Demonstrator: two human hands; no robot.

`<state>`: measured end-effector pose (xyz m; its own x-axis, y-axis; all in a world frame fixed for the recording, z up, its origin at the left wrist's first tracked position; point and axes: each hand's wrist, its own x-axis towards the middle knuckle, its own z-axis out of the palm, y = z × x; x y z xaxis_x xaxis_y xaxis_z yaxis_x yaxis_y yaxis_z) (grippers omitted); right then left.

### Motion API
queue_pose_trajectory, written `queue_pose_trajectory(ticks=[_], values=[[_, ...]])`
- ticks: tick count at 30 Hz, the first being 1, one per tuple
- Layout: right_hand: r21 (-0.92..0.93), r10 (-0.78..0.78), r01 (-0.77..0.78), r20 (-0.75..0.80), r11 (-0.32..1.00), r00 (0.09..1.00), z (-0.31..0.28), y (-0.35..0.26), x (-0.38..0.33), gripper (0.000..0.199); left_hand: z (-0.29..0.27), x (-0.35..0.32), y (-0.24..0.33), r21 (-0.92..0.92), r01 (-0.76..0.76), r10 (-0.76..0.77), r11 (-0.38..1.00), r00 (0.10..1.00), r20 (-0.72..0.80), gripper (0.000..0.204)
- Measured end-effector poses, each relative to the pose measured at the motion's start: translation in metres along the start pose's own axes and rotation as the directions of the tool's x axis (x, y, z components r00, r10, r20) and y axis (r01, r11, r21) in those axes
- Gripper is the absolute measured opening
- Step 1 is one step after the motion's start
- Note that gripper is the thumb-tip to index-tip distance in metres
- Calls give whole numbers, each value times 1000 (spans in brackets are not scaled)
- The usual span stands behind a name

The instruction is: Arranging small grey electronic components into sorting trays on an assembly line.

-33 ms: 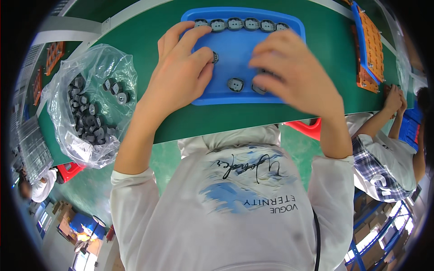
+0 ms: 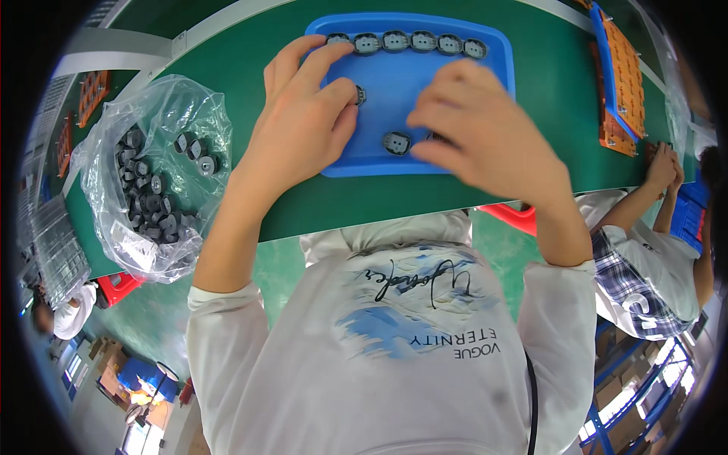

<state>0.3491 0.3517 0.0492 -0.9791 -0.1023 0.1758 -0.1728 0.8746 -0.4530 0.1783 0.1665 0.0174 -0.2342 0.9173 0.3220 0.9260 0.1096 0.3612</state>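
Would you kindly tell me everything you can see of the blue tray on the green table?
The blue tray is a shallow rectangle with rounded corners and a raised rim, seemingly plastic. It lies flat on the green table. A row of small grey round parts lines its far edge, and one more lies loose near its front. The left hand and the right hand both rest over it, hiding part of its floor.

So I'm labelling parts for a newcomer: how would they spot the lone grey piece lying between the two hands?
Find the blue tray on the green table. A row of grey round parts lines its far edge. The loose grey part lies alone near the tray's near edge, between the left hand and right hand, touching no other part.
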Motion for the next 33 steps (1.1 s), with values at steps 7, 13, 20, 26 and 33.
queue_pose_trajectory(ticks=[7, 13, 20, 26, 33], values=[[-205, 25, -12, 57, 979, 998, 26, 0, 23, 25, 6, 5, -13, 61, 19, -15, 998, 998, -69, 11], [-141, 87, -102, -110, 985, 990, 25, 8, 25, 22, 9, 9, -19, 97, 48, -37, 994, 993, -115, 11], [-65, -8, 14, 91, 998, 996, 20, 19, 20, 21, 10, 14, -20, 120, 57, -44, 991, 994, -101, 11], [-209, 149, -154, -39, 966, 988, 24, 18, 29, 23, 36, 40, -43, -107, -220, 163, 970, 909, -383, 18], [57, 159, -156, -56, 986, 986, 14, 28, 19, 24, 43, 60, -42, -183, -284, 181, 941, 881, -437, 39]])
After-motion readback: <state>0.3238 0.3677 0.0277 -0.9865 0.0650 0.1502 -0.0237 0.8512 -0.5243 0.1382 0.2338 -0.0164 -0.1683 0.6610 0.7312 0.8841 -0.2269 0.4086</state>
